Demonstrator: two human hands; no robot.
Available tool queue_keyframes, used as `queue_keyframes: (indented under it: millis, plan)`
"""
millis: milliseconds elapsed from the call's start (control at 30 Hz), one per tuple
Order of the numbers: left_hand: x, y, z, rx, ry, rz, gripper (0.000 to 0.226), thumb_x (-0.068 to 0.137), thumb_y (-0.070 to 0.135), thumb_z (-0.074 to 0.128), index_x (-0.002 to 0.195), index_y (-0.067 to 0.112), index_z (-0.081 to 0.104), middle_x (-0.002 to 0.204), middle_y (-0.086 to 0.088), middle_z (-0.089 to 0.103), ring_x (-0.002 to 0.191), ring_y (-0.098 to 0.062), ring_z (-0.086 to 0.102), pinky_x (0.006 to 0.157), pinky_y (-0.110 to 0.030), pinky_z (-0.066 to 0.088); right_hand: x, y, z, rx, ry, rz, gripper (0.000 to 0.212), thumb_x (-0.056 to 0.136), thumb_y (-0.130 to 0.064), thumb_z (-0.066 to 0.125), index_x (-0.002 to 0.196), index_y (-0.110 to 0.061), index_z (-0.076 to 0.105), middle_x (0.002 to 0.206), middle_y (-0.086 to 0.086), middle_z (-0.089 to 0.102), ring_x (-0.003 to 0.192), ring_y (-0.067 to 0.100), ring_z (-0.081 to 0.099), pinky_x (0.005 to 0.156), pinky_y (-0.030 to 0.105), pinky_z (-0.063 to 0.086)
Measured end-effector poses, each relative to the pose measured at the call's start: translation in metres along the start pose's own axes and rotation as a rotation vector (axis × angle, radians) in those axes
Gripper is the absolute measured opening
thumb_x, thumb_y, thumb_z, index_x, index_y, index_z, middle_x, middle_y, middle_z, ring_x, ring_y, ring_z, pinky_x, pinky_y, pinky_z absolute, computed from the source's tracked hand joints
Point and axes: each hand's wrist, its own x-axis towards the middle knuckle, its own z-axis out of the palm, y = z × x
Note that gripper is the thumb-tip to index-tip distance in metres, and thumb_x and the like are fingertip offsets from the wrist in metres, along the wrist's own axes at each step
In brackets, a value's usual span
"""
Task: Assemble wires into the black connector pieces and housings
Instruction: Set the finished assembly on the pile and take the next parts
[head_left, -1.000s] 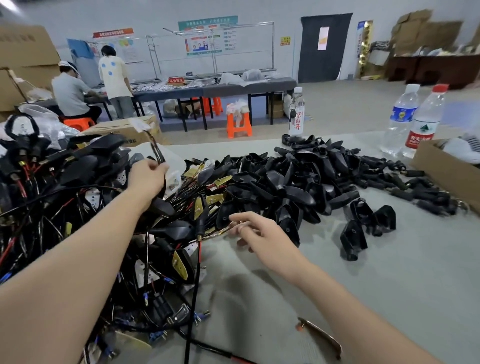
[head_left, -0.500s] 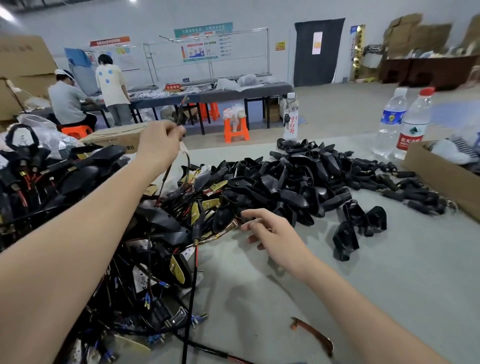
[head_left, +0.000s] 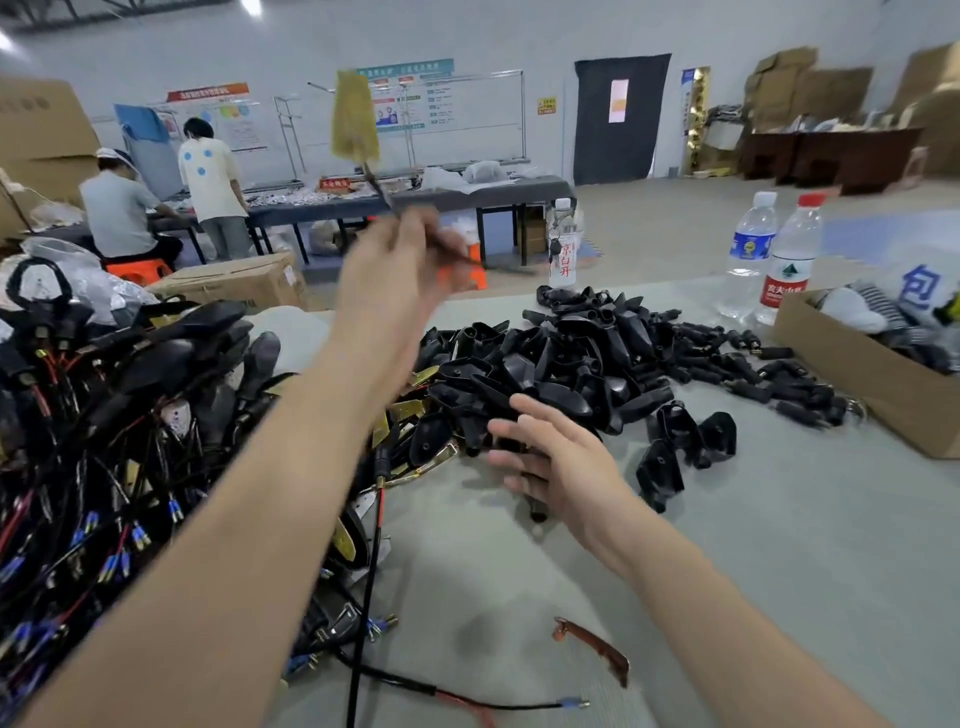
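Left hand (head_left: 395, 270), high above the surface (head_left: 753, 571): fingers pinch one wire (head_left: 382, 193) tipped with a yellow plate. Right hand (head_left: 561, 462): fingers spread, empty, at the near edge of the black housings (head_left: 571, 364) pile. Open room: near right corner. Three bottles (head_left: 750, 249) along the far edge.

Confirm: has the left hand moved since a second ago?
Yes. The left hand has risen up and right, off the wire pile toward the labelled bottle, lifting a wire with a yellow plate.
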Motion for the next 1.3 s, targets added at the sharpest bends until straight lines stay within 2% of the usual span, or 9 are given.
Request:
queue_keyframes:
  millis: [100,200,333,567,800,967,1067,1200,1300]
  plan:
    - [-0.060,-0.061,-0.006,0.031,0.088,-0.119,0.025,0.109,0.015,0.034,0.098,0.013,0.055,0.083,-0.004,0.065,0.082,-0.015,0.066,0.084,-0.033,0.057,-0.008,-0.009,-0.014,0.145,0.054,-0.043,0.033,0.097,-0.016,0.058,0.127,-0.030,0.056,0.111,-0.001,0.076,0.089,0.020,0.075,0.067,0.027,0.057]
    - [-0.100,-0.107,-0.014,0.085,0.152,-0.172,0.025,0.109,0.015,0.037,0.099,0.013,0.059,0.084,-0.001,0.068,0.083,-0.012,0.069,0.077,-0.027,0.058,-0.022,-0.005,-0.032,0.194,0.145,-0.068,0.021,0.102,-0.021,0.052,0.120,-0.024,0.062,0.105,0.001,0.077,0.081,0.021,0.075,0.065,0.029,0.056]
    - [-0.122,-0.135,-0.020,-0.084,0.254,-0.278,0.024,0.109,0.019,0.039,0.101,0.015,0.061,0.085,0.000,0.071,0.080,-0.014,0.069,0.070,-0.030,0.057,-0.035,0.010,-0.056,0.196,0.244,-0.075,0.023,0.105,-0.022,0.048,0.107,-0.010,0.068,0.092,0.006,0.076,0.073,0.018,0.072,0.061,0.025,0.057]
    - [-0.151,-0.166,0.002,0.114,-0.047,-0.382,0.012,0.101,0.012,0.055,0.105,0.010,0.066,0.085,-0.005,0.076,0.076,-0.015,0.071,0.063,-0.024,0.055,-0.040,0.034,-0.062,-0.010,0.152,-0.092,0.025,0.104,-0.020,0.049,0.103,-0.010,0.072,0.093,0.013,0.076,0.078,0.020,0.073,0.068,0.024,0.057]
    - [-0.148,-0.167,-0.004,0.152,-0.019,-0.292,0.016,0.100,0.014,0.057,0.100,0.011,0.073,0.086,-0.002,0.077,0.078,-0.011,0.071,0.069,-0.023,0.056,-0.043,0.032,-0.062,-0.055,0.145,-0.110,0.025,0.103,-0.020,0.051,0.096,-0.014,0.075,0.095,0.013,0.077,0.077,0.017,0.073,0.062,0.022,0.055]
    - [-0.149,-0.158,-0.009,0.160,0.065,-0.189,0.016,0.099,0.019,0.057,0.099,0.013,0.072,0.086,-0.005,0.076,0.079,-0.017,0.071,0.071,-0.024,0.057,-0.043,0.040,-0.068,-0.560,0.236,-0.171,0.013,0.098,-0.029,0.061,0.106,-0.034,0.070,0.101,-0.015,0.073,0.087,0.003,0.067,0.078,0.021,0.052]
    - [-0.154,-0.151,-0.013,0.209,0.061,-0.129,0.017,0.101,0.017,0.055,0.100,0.014,0.071,0.083,-0.003,0.075,0.077,-0.015,0.071,0.069,-0.020,0.055,-0.038,0.046,-0.060,-0.877,0.260,-0.138,0.025,0.095,-0.040,0.062,0.119,-0.035,0.061,0.111,-0.019,0.061,0.090,-0.006,0.059,0.079,0.010,0.043]
    - [-0.159,-0.147,-0.007,0.259,-0.005,-0.104,0.016,0.101,0.013,0.055,0.101,0.017,0.071,0.082,-0.002,0.076,0.077,-0.013,0.071,0.068,-0.017,0.054,-0.021,0.041,-0.039,-1.324,0.285,0.002,0.041,0.090,-0.049,0.059,0.120,-0.022,0.055,0.117,-0.004,0.052,0.106,0.019,0.058,0.080,0.030,0.043]
    - [-0.157,-0.148,-0.010,0.244,0.016,-0.123,0.015,0.101,0.017,0.055,0.103,0.018,0.071,0.084,-0.005,0.075,0.078,-0.016,0.072,0.070,-0.020,0.055,-0.012,0.042,-0.029,-1.488,0.333,0.099,0.046,0.089,-0.053,0.057,0.119,-0.018,0.055,0.119,0.003,0.052,0.113,0.025,0.055,0.081,0.034,0.042]
